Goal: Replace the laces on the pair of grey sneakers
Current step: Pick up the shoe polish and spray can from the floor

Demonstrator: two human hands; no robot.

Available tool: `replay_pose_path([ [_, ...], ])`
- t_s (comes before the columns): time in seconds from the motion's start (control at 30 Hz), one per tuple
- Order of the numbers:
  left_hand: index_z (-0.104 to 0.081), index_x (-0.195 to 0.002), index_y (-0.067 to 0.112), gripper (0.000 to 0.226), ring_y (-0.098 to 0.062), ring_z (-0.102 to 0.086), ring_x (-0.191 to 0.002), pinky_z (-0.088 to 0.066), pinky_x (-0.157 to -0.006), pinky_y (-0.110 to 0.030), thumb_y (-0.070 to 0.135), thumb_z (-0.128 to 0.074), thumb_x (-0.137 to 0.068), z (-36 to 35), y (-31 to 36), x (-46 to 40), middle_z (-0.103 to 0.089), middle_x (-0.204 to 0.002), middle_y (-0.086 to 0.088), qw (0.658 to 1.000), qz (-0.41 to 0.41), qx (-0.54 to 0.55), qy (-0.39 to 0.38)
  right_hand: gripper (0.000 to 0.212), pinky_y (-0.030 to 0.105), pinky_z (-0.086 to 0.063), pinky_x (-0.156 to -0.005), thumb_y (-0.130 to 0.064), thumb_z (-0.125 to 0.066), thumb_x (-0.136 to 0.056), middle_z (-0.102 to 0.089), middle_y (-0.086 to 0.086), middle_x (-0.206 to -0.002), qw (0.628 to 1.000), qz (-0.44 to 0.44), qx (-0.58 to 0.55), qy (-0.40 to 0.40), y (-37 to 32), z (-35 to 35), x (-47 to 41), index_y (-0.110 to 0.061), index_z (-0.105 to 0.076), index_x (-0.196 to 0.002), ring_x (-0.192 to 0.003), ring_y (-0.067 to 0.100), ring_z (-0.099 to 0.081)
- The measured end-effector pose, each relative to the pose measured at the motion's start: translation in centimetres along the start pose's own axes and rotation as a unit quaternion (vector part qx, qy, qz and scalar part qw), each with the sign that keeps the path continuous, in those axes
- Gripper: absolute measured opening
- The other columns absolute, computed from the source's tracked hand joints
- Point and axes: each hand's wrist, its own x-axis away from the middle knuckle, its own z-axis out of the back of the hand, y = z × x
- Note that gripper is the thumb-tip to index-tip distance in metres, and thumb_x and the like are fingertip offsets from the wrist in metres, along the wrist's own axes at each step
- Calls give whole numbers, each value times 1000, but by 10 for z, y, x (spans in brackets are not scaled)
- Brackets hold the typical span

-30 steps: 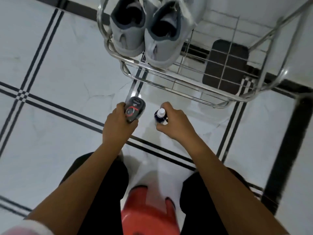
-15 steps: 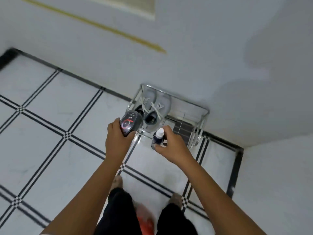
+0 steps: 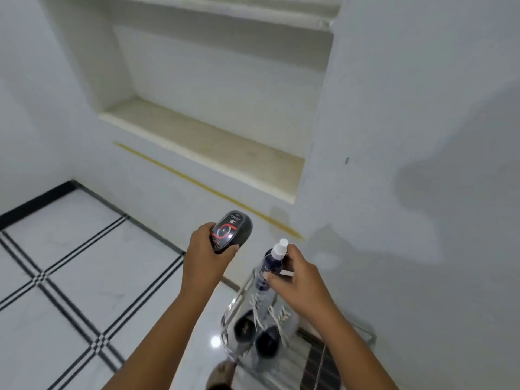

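Your left hand [image 3: 204, 250] grips a dark oval container with a red-marked label [image 3: 232, 230]. Your right hand [image 3: 298, 280] holds a dark blue bottle with a white cap [image 3: 271, 263] by its neck. The grey sneakers [image 3: 260, 330], white laces in, sit side by side at the left end of the wire shoe rack [image 3: 239, 294] on the tiled floor [image 3: 70, 277], against the wall.

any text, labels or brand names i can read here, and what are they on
Nothing can be read.
Black shoe-shine sponge in the left hand: red and white label, print too blurred.
Dark blue bottle in the right hand: pale lettering down its side, too blurred.
Grey sneakers: no marking visible.
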Motion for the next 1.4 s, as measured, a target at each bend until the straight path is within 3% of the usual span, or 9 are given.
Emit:
replay_pose_path([
  [0.2,-47,-121,22,56,-11,-55,-88,-45,-71,-26,31,-78,-75,-11,15,-132,-57,-108,6,999,-28,-1,-30,47,20,-40,-86,-18,-57,-95,-54,-11,-118,998,-2,1,60,-42,-8,-121,-25,-35,-135,-109,13,-60],
  [0.37,-48,-112,22,51,-12,-58,-83,-43,-64,-25,31,-78,-73,-47,25,-219,-57,-103,6,995,-56,-8,-77,44,18,-35,-84,-14,-52,-97,-52,-8,-115,988,-9,15,155,-56,-2,-213,-18,-33,-136,-104,10,-52],
  [0.47,-46,-107,22,50,-16,-60,-84,-47,-66,-29,33,-79,-71,-72,30,-243,-56,-102,4,994,-66,-9,-90,45,19,-35,-85,-11,-51,-96,-53,1,-122,979,-27,16,200,-51,8,-248,-13,-33,-137,-111,17,-53],
  [0.67,-48,-97,15,50,-23,-57,-88,-53,-68,-39,31,-81,-63,-116,36,-268,-56,-96,-3,995,-68,-6,-70,51,28,-39,-97,-12,-50,-97,-49,6,-135,960,-63,45,270,-30,21,-287,-14,-29,-144,-123,24,-49],
  [0.8,-48,-98,5,51,-27,-51,-88,-46,-67,-34,26,-80,-64,-140,42,-270,-51,-97,-9,993,-104,-20,-43,52,29,-41,-93,-11,-51,-96,-51,9,-133,948,-67,65,304,-21,27,-297,-13,-30,-143,-120,29,-51],
  [1.1,-48,-89,3,49,-29,-50,-72,-40,-54,-33,16,-83,-57,-163,48,-267,-51,-85,-13,988,-155,-11,-8,59,40,-44,-101,-8,-51,-95,-47,10,-139,946,-61,67,312,-14,27,-302,-13,-25,-148,-124,29,-49],
  [1.3,-51,-93,-1,51,-32,-53,-77,-39,-58,-30,18,-84,-59,-166,42,-271,-53,-90,-15,989,-145,-29,-27,61,38,-42,-104,-7,-50,-95,-45,8,-142,946,-57,66,313,-11,27,-303,-16,-23,-149,-127,27,-46],
  [1.4,-52,-107,-2,59,-34,-54,-92,-42,-69,-31,24,-85,-67,-163,39,-271,-54,-104,-17,988,-130,-49,-62,62,38,-41,-105,-8,-51,-95,-44,7,-144,945,-48,60,317,-9,25,-302,-16,-23,-150,-129,26,-45],
])
